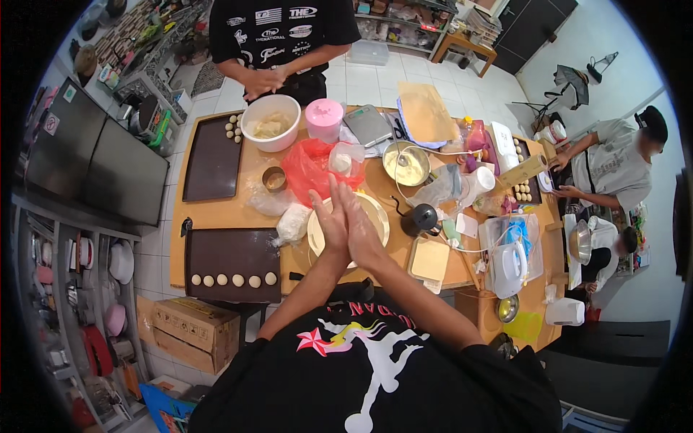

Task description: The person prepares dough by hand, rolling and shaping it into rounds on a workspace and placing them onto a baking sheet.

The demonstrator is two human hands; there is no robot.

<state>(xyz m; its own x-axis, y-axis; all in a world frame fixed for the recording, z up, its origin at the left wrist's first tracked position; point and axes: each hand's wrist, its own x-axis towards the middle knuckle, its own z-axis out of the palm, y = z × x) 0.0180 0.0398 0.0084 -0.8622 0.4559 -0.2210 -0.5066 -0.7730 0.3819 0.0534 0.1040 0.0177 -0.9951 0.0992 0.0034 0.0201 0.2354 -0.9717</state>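
Note:
My left hand (331, 224) and my right hand (360, 230) press palm to palm, fingers long and pointing away from me. Whatever may lie between the palms is hidden. Beneath them is a round cream-coloured basin (315, 242), partly covered by my wrists. Just left of it sits a clear bag of white powder (292, 224). A dark baking tray (234, 252) at the near left carries a row of several small pale dough balls (238, 280) along its front. A red plastic bag (307, 172) and a small tub of white powder (342, 164) lie beyond my fingertips.
Across the table (245, 209) another person (281, 43) stands by a white bowl of dough (271, 124). A second tray (211, 162), a pink-lidded tub (324, 120), a pan of yellow filling (406, 164) and a black kettle (420, 219) surround me. More people (613, 162) work at right.

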